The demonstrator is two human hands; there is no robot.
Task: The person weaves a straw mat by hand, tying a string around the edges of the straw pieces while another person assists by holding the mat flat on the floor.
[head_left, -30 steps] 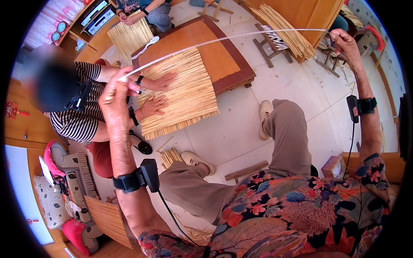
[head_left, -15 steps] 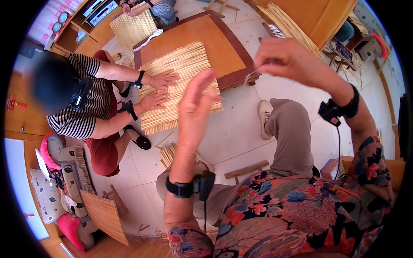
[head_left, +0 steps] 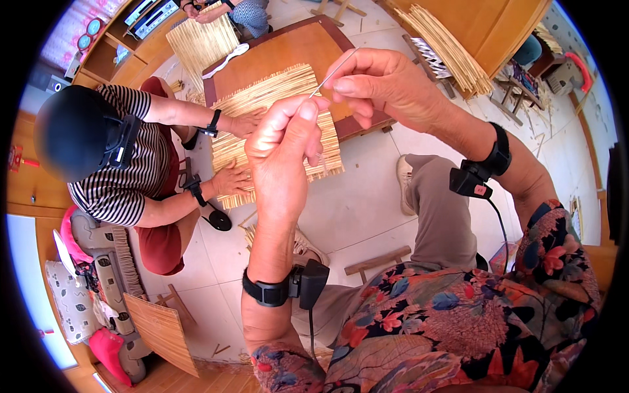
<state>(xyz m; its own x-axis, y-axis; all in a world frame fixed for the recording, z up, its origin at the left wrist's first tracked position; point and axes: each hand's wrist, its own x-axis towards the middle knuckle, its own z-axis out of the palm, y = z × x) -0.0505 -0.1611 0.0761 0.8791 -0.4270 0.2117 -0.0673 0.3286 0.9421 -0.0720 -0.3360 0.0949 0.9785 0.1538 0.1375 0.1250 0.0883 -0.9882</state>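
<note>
Now hands have closed up: left hand (head_left: pixel 278 139) pinches the lower end of a needle-like piece (head_left: pixel 339 67), right hand (head_left: pixel 393 88) pinches further up, so it's fine two-handed work

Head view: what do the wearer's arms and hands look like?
The left hand and right hand are gloveless. Behind each sits a black strap with a boxy black module and black cable; the right module has a reddish label. Short floral sleeves mix dark, red and blue.
</note>
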